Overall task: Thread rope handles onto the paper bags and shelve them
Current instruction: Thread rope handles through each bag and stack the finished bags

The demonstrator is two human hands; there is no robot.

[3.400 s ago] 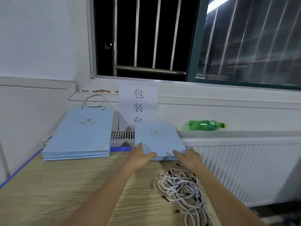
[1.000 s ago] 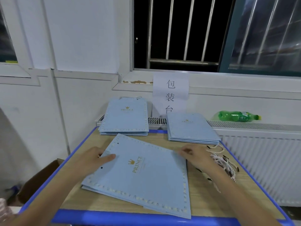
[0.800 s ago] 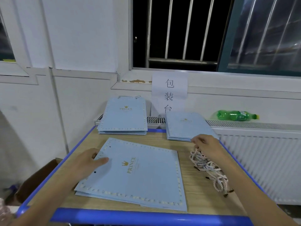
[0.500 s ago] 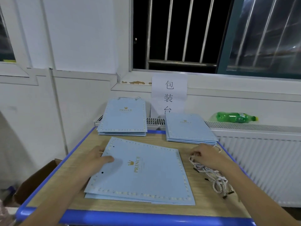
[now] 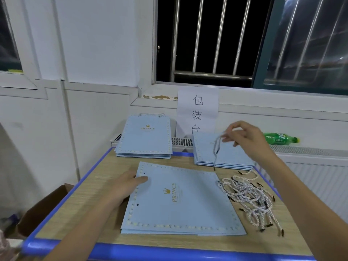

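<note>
Now the right hand (image 5: 244,140) is hovering raised above the table (image 5: 105,170), its thumb and fingertips pinching the top of a single rope handle (image 5: 217,149), which is hanging down in a narrow loop with one dark tip dangling lowest. Directly beneath that pinch, a stack of folded pale blue bags (image 5: 222,155) is lying at the far right of the table; whether the dangling tip is touching it is hard to tell from this angle. Below the pinch and nearer the person, a tangled pile of white rope handles (image 5: 248,198) is lying on the wood, just beside the right edge of the flat paper bag (image 5: 180,200).

To the left of the pinch and lower, the left hand (image 5: 126,187) is resting on that bag's punched edge, its thumb lying flat on the paper near one of the two holes; how its other fingers lie cannot be seen. A second stack of bags (image 5: 145,138), these with handles showing at the top, is sitting at the far left, well apart from the pinched rope. Behind the right hand, a green bottle (image 5: 280,140) is lying on the radiator (image 5: 310,153), and a paper sign (image 5: 197,108) is hanging on the wall.
</note>
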